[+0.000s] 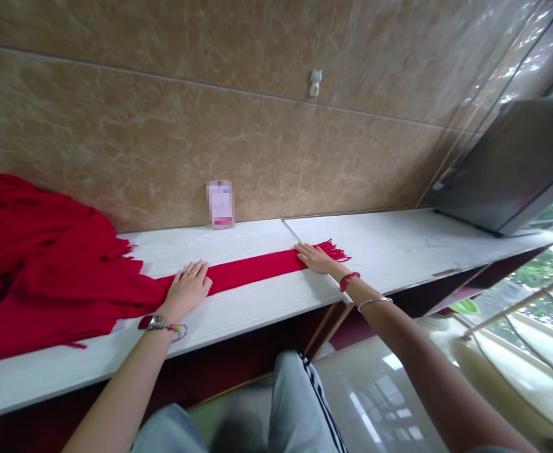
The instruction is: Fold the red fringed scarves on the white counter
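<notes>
A red scarf (pixel 255 269) with a fringed end lies as a flat, narrow strip along the white counter. My left hand (pixel 189 290) rests on the strip near its left part, fingers stretched out over the cloth. Close to the fringe, my right hand (pixel 314 258) lies flat on the scarf with its fingers extended. To the left, a big loose heap of red fabric (pixel 54 258) with fringed edges covers the counter; where the strip meets it, I cannot tell whether they are one piece.
A small pale card or packet (pixel 220 204) leans against the brown marbled wall (pixel 163 138). The white counter (pixel 389 245) runs right to a large grey box-like appliance (pixel 507 163). Open shelves sit below its front edge. A small white cat-shaped hook (pixel 315 82) is on the wall.
</notes>
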A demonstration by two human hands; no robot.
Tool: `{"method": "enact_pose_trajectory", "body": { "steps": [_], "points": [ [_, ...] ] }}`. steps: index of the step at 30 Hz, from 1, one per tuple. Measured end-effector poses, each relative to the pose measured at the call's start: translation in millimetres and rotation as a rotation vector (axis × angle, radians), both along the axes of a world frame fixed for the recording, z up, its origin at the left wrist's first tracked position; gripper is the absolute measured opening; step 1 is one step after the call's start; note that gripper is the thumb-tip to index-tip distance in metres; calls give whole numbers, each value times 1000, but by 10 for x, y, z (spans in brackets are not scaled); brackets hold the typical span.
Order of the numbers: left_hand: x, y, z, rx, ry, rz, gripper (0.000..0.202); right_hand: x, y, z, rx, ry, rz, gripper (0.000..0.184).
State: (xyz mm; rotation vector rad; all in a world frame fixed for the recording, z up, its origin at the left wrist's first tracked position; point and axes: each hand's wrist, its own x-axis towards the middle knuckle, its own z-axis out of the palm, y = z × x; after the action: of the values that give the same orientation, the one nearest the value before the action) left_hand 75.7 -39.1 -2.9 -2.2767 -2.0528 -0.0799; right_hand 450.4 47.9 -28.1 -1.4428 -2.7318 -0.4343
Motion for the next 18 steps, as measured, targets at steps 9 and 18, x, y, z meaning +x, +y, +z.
{"method": "enact_pose_trajectory", "body": {
  "steps": [9,18],
  "points": [
    [7,16,-4,-7,41,16,52,735,91,-44,-112,106,-341,45],
    [350,100,153,154,-31,-461,45,-258,-60,245,-54,273,-30,44]
  ]
}}
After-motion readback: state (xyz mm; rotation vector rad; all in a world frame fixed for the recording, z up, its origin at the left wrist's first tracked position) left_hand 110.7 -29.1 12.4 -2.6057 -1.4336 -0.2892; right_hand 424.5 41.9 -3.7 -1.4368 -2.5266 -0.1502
